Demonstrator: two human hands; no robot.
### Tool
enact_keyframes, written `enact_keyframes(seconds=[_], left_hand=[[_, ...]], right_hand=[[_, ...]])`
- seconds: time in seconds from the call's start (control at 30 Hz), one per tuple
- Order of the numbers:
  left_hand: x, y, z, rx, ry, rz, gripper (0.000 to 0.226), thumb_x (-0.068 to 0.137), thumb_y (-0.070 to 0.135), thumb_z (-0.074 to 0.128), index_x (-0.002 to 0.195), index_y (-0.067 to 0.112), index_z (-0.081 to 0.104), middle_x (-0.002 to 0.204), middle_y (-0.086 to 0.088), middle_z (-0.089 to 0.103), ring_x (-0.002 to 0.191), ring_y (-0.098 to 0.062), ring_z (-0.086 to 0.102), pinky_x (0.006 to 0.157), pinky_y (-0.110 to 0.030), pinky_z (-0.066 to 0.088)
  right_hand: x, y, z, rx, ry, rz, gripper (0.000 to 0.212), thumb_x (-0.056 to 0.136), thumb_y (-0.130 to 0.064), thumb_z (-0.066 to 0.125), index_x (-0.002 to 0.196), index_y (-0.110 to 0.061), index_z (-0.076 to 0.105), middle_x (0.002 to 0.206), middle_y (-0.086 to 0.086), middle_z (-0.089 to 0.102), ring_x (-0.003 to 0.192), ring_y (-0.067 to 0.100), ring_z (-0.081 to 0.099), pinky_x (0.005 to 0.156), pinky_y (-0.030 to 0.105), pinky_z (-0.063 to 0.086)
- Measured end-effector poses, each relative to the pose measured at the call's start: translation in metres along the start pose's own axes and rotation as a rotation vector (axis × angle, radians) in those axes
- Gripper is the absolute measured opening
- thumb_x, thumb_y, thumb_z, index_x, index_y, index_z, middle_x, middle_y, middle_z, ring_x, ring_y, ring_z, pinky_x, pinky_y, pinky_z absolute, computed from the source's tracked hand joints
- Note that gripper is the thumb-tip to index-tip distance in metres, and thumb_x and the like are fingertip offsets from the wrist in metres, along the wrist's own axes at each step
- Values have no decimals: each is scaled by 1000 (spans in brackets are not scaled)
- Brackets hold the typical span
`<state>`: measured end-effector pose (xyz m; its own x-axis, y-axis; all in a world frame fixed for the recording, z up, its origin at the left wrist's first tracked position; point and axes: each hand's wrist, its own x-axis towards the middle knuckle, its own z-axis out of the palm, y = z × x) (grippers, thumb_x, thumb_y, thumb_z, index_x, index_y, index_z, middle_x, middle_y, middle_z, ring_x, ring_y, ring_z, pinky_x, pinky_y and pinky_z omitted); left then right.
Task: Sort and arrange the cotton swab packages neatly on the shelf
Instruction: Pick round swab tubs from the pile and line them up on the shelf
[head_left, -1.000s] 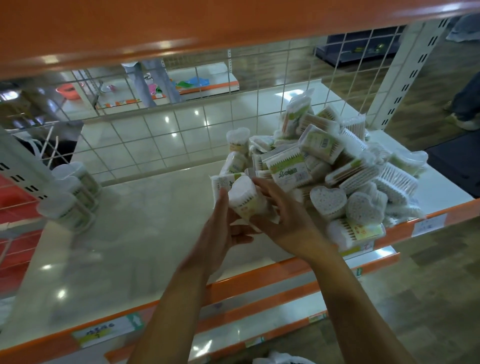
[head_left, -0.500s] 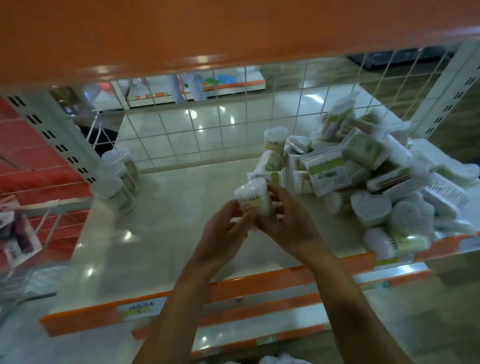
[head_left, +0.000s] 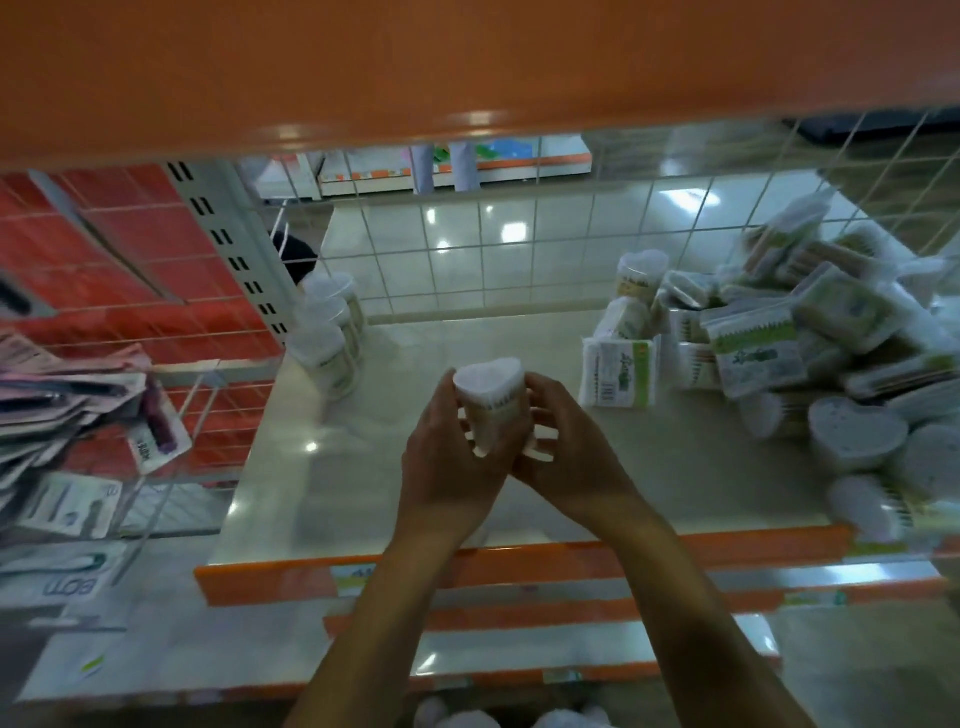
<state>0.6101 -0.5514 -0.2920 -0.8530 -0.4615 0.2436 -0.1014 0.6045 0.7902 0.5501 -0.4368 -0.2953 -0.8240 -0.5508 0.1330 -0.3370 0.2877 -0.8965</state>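
Store shelf (head_left: 322, 467), orange-edged: left hand (head_left: 449, 462) and right hand (head_left: 569, 457) together clasp one heart-shaped swab tub (head_left: 491, 397), now carried leftward off the jumbled pile (head_left: 779, 353) (likely bound for the standing row (head_left: 332, 338)).

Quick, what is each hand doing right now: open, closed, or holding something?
Left hand: closed round the heart-shaped swab tub.
Right hand: closed round the same tub from the other side.

left hand (head_left: 448, 460), right hand (head_left: 563, 452) — both curled, gripping
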Motion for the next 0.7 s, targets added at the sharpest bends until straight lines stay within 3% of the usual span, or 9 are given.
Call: enact_keyframes(seconds=[0.17, 0.27, 0.43, 0.7], left_hand=[[-2, -16, -15, 19, 70, -19, 71, 70, 65, 59, 123, 19, 50, 115, 2, 62, 100, -15, 61, 80, -38, 55], [-4, -23, -23, -4, 100, -51, 59, 73, 47, 71, 122, 21, 51, 115, 3, 62, 99, -14, 61, 80, -34, 55], [-2, -43, -39, 19, 180, -92, 66, 72, 35, 79, 128, 17, 49, 121, -2, 61, 100, -15, 62, 80, -28, 52], [10, -88, -69, 88, 333, -145, 63, 75, 43, 77, 125, 16, 50, 118, -2, 63, 99, -19, 64, 80, -45, 55]], right_hand=[[2, -6, 17, -1, -73, -35, 66, 76, -11, 75, 132, -19, 40, 129, -4, 49, 109, 2, 49, 84, 11, 47], [3, -9, 25, -12, -92, -26, 65, 77, -10, 74, 132, -20, 41, 125, -10, 49, 112, 3, 49, 89, 15, 47], [6, -9, 38, -272, -39, -38, 66, 82, -20, 69, 140, -17, 37, 140, 0, 44, 129, 14, 40, 103, 18, 28], [7, -1, 49, -511, -5, 15, 58, 86, -28, 64, 137, -11, 43, 135, 8, 48, 130, 24, 37, 109, 32, 27]])
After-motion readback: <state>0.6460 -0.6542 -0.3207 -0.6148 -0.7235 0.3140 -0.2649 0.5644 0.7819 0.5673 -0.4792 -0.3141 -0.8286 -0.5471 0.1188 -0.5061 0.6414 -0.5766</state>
